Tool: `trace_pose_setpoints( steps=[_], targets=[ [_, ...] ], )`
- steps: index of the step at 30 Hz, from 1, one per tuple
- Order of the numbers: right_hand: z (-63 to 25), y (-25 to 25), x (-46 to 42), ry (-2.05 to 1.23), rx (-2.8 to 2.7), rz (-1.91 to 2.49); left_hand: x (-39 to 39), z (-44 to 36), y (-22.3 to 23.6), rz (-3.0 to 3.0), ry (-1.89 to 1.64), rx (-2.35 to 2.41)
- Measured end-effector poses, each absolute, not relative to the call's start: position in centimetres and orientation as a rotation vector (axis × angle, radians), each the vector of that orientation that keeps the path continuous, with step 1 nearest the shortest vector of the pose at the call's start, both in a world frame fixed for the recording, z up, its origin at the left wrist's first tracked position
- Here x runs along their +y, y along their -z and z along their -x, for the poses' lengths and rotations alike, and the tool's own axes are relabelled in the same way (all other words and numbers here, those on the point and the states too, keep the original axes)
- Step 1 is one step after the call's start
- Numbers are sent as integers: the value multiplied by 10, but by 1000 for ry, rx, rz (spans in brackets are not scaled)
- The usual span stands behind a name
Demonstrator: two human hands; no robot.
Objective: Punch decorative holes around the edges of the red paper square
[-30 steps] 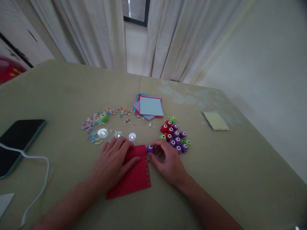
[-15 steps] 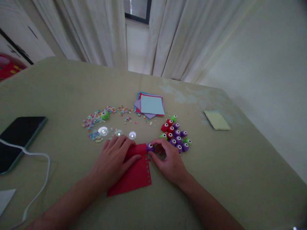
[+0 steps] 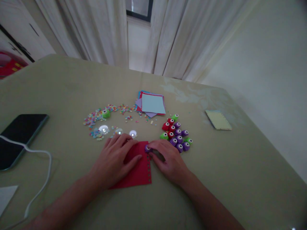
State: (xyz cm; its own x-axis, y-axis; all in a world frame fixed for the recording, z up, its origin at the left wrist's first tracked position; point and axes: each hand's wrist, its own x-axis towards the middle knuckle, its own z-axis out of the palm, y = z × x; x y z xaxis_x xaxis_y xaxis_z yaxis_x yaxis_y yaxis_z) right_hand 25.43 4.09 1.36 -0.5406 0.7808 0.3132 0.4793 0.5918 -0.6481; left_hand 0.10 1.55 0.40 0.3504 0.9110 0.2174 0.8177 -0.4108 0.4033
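A red sheet of paper (image 3: 136,174) lies in front of me, with a row of small holes down its right edge. My left hand (image 3: 117,156) rests on its left part, fingers spread and thumb pointing right. My right hand (image 3: 169,159) grips a small purple paper punch (image 3: 147,149) with an eye-like top between thumb and fingers, at the sheet's upper right edge. The fingers partly cover the punch. Just beyond that hand sits a cluster of similar punches (image 3: 178,139) in purple, red and green.
Colourful paper confetti (image 3: 96,116) is scattered at the left, with a green punch (image 3: 106,113) among it. Shiny clear discs (image 3: 104,129) lie nearby. Farther back are stacked paper squares (image 3: 153,103). A yellowish pad (image 3: 218,119) lies right; a dark tablet (image 3: 21,137) and white cable (image 3: 49,166) lie left.
My right hand and the purple punch have moved slightly left, onto the sheet's upper right edge. The red sheet has turned slightly, its lower left corner now higher. My left hand stays on it.
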Motion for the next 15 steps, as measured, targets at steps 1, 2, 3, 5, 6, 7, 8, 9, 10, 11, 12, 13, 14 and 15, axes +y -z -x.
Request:
trace_pose_setpoints(
  steps=[1, 2, 3, 5, 6, 7, 8, 9, 10, 11, 12, 13, 14, 15],
  targets=[
    [-255, -14, 41, -673, -2242, 997, 16, -1, -5, -2383, -608, 1558],
    [-255, -15, 41, -678, -2245, 998, 16, 0, -5, -2380, -609, 1557],
    [-255, -15, 42, -685, -2244, 998, 16, 0, -5, -2380, -610, 1555],
    [-256, -16, 42, -693, -2239, 995, 16, -1, -5, -2380, -615, 1549],
    [-256, -15, 42, -691, -2237, 993, 17, -1, -4, -2379, -614, 1544],
    [-256, -15, 42, -687, -2237, 992, 17, -1, -4, -2378, -613, 1540],
    [-256, -15, 42, -684, -2237, 993, 17, -1, -3, -2379, -615, 1540],
    [-256, -15, 42, -683, -2237, 995, 17, -1, -3, -2381, -615, 1542],
    [-256, -15, 42, -685, -2236, 997, 17, -1, -3, -2385, -614, 1545],
    [-256, -15, 42, -689, -2235, 999, 17, -1, -3, -2391, -614, 1548],
    [-257, -15, 42, -695, -2235, 1001, 17, -1, -2, -2397, -614, 1553],
    [-257, -15, 42, -700, -2236, 1005, 16, -1, -2, -2401, -612, 1556],
    [-257, -16, 43, -701, -2238, 1005, 16, -1, -3, -2403, -609, 1557],
    [-257, -16, 43, -698, -2242, 1001, 16, -1, -3, -2403, -608, 1557]
  ],
)
